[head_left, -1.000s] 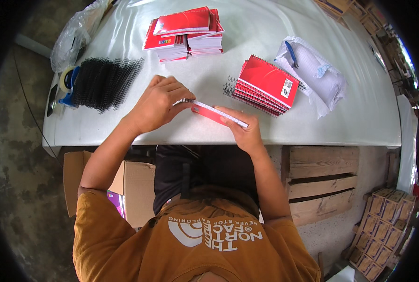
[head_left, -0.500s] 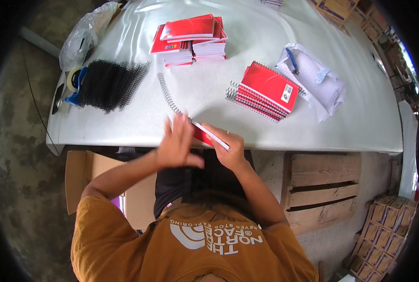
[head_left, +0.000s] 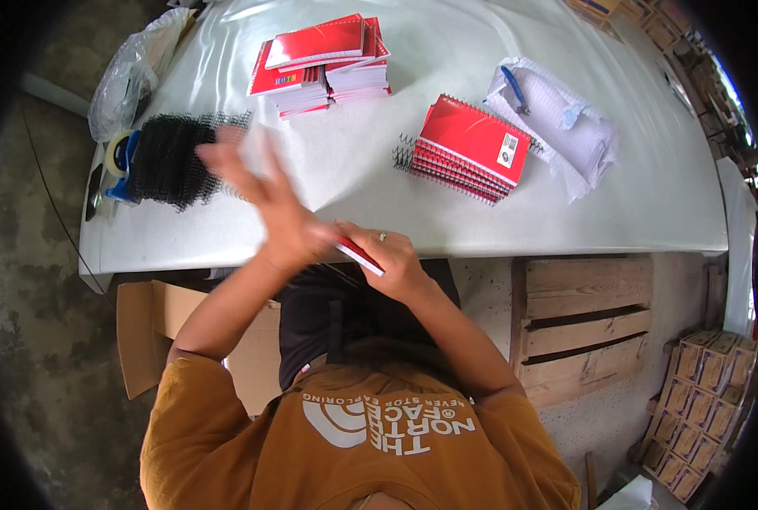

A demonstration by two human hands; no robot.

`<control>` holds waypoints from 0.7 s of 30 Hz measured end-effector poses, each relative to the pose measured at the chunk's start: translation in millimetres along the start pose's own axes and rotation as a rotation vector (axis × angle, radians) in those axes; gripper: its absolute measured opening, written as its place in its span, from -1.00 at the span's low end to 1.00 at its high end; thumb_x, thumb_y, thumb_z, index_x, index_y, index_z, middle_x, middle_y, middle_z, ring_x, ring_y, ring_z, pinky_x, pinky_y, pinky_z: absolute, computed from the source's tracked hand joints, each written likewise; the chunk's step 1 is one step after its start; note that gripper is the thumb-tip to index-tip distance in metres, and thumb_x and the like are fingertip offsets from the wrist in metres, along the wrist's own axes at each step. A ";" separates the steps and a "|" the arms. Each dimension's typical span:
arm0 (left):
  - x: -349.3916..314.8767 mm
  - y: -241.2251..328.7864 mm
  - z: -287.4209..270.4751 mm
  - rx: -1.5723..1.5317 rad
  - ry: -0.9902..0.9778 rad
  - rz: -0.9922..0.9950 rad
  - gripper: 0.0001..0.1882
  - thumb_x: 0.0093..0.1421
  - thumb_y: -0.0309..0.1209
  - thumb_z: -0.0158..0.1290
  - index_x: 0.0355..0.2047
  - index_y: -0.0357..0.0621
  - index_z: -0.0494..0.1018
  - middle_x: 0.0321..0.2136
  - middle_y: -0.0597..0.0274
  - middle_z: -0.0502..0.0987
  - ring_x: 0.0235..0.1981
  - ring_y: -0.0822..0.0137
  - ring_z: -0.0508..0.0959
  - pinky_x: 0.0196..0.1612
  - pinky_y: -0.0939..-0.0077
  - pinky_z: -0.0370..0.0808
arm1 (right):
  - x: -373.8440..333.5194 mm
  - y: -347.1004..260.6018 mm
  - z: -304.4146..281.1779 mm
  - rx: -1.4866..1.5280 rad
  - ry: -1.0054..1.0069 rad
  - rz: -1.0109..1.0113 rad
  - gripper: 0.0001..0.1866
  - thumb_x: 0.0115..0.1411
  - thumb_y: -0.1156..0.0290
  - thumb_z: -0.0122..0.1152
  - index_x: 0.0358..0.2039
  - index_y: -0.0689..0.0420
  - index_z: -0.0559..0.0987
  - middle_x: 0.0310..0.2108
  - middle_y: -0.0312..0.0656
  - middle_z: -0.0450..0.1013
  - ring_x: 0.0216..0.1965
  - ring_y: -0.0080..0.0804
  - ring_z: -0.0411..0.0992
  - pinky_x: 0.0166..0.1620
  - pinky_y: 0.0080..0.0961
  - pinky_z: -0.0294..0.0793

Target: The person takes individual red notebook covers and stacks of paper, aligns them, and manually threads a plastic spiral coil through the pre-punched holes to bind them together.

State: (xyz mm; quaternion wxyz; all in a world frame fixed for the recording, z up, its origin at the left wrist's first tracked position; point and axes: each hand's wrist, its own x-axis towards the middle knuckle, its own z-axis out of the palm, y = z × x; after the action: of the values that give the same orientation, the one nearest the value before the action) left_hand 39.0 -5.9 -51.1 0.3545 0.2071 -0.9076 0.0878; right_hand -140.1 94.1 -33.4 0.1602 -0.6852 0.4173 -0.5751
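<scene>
At the table's near edge, my right hand (head_left: 389,262) is closed around a small red notebook (head_left: 360,255), held on edge with its white page edges showing. Just left of it my left hand (head_left: 275,204) is raised with fingers spread, blurred by motion. The heel of that hand is beside the notebook's far end; whether they touch I cannot tell. The wire coil is not discernible behind the blurred hand. Beyond the left fingers lies a heap of black spiral coils (head_left: 175,161).
Red notebooks without coils (head_left: 319,42) are stacked at the back. To the right is a stack of spiral-bound notebooks (head_left: 472,140), then crumpled paper (head_left: 557,136) with blue-handled pliers (head_left: 513,89). A tape dispenser (head_left: 119,166) stands far left; a cardboard box (head_left: 141,331) is below the table.
My left hand has swung up and left, away from the notebook's face. My right hand and the notebook have shifted slightly left. The metal coil seen earlier is now obscured.
</scene>
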 end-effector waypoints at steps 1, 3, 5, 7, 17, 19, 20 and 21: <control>0.1 10.0 5.7 -0.069 -0.009 -0.066 0.22 -0.19 0.49 -0.12 0.18 -0.40 0.07 0.18 -0.50 -0.11 0.22 -0.41 -0.09 0.17 -0.31 -0.24 | -1.6 0.7 -1.4 0.006 -0.013 0.068 -0.46 -0.07 0.66 0.16 0.01 0.15 0.41 -0.20 -0.03 0.49 -0.33 -0.13 0.51 -0.34 -0.35 0.48; -0.3 47.0 -2.2 -0.190 -0.302 -0.052 0.20 -0.14 0.50 -0.22 0.18 -0.39 0.08 0.17 -0.51 -0.10 0.22 -0.44 -0.14 0.15 -0.36 -0.28 | -0.3 8.0 -3.5 0.072 0.107 0.066 -0.42 -0.08 0.65 0.17 0.04 0.15 0.39 -0.24 -0.02 0.49 -0.37 -0.10 0.50 -0.34 -0.32 0.47; 16.4 47.2 -24.4 -0.030 -0.595 0.167 0.17 -0.07 0.49 -0.29 0.13 -0.49 0.11 0.18 -0.60 -0.21 0.22 -0.50 -0.22 0.11 -0.47 -0.30 | 4.4 9.6 -7.3 0.013 0.023 0.059 -0.41 -0.08 0.64 0.18 0.05 0.15 0.37 -0.28 0.00 0.49 -0.40 -0.08 0.49 -0.34 -0.32 0.47; 59.0 32.8 -34.9 0.116 -0.141 0.099 0.19 -0.09 0.51 -0.32 0.16 -0.44 0.07 0.17 -0.59 -0.17 0.21 -0.47 -0.16 0.08 -0.48 -0.25 | 5.2 4.2 -3.9 -0.021 -0.031 0.010 -0.38 -0.07 0.60 0.20 0.08 0.15 0.34 -0.31 0.01 0.50 -0.44 -0.09 0.49 -0.33 -0.34 0.47; 58.7 59.1 -22.0 -0.124 -0.032 -0.093 -0.18 0.10 0.24 -0.22 0.10 -0.24 0.24 0.12 -0.14 0.15 0.18 -0.20 0.09 0.18 -0.19 -0.20 | 1.0 18.9 0.2 0.150 -0.008 0.083 -0.32 0.02 0.37 0.25 0.16 0.12 0.21 -0.27 -0.08 0.51 -0.33 -0.07 0.51 -0.33 -0.40 0.48; 47.7 68.0 -23.1 -0.239 -0.223 -0.059 -0.31 0.09 0.07 -0.04 0.08 -0.18 0.29 0.07 0.03 0.28 0.16 -0.03 0.20 0.19 -0.09 -0.17 | 5.4 19.9 -2.7 0.228 0.002 0.168 -0.30 0.02 0.43 0.24 0.17 0.13 0.17 -0.30 -0.08 0.51 -0.33 -0.11 0.51 -0.33 -0.41 0.47; 47.3 68.4 -29.0 -0.167 -0.252 -0.012 -0.35 0.10 0.01 0.00 0.08 -0.19 0.30 0.03 0.06 0.33 0.14 0.04 0.25 0.22 -0.03 -0.17 | 8.8 19.4 -5.9 0.242 0.003 0.237 -0.28 0.02 0.46 0.23 0.19 0.14 0.13 -0.33 -0.08 0.51 -0.34 -0.13 0.51 -0.32 -0.43 0.46; 49.9 67.7 -32.9 -0.095 -0.281 0.034 -0.39 0.11 -0.06 0.03 0.08 -0.19 0.31 0.00 0.10 0.37 0.12 0.11 0.30 0.24 0.03 -0.17 | 12.6 18.3 -9.6 0.258 0.004 0.307 -0.25 0.01 0.50 0.22 0.20 0.14 0.10 -0.36 -0.07 0.51 -0.34 -0.16 0.52 -0.32 -0.44 0.46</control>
State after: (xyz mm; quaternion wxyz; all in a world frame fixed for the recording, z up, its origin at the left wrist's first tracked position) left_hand -3.7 49.3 6.1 0.2318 0.1849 -0.9548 0.0210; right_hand -156.1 76.1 -35.2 0.3316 -0.5863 0.4402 -0.5937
